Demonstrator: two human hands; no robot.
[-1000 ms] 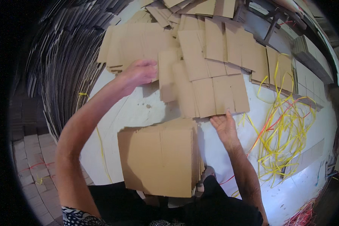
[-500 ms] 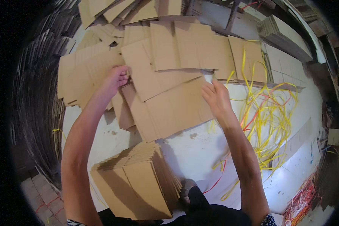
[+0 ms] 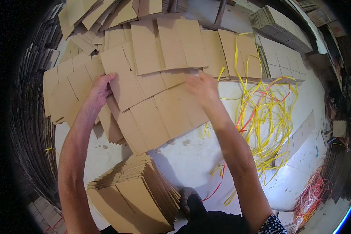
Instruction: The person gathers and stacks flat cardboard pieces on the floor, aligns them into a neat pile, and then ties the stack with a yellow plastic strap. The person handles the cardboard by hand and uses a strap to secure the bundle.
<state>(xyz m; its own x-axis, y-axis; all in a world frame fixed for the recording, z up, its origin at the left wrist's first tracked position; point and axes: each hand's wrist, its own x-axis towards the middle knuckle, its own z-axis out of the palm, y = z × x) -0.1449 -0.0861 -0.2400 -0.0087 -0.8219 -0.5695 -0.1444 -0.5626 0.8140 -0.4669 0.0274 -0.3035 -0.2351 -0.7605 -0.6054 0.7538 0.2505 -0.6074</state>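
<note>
A creased, slotted cardboard sheet (image 3: pixel 119 85) lies on top of overlapping flat brown sheets in front of me. My left hand (image 3: pixel 101 90) grips its left edge, thumb on top and fingers curled beneath. Over the right end of these sheets is my right hand (image 3: pixel 202 89), its fingers bent and smeared by motion. Whether it pinches the cardboard is unclear. Just below the gripped sheet, another cardboard sheet (image 3: pixel 171 111) slants across the pile. Close to my legs stands a stack of folded cardboard (image 3: pixel 128 202), its layers fanned on the right side.
Tangled yellow strapping (image 3: pixel 265 128) with some red strands lies on the pale floor at right. Bundled cardboard stacks (image 3: pixel 286 31) stand at the far right. A tall wall of stacked cardboard (image 3: pixel 31 117) lines the left side. Red strapping (image 3: pixel 312 195) is heaped at lower right.
The whole view has shifted, so the scene sits further left. The gripped sheet has slid slightly left with my left hand. My right hand has moved a little left and is now blurred.
</note>
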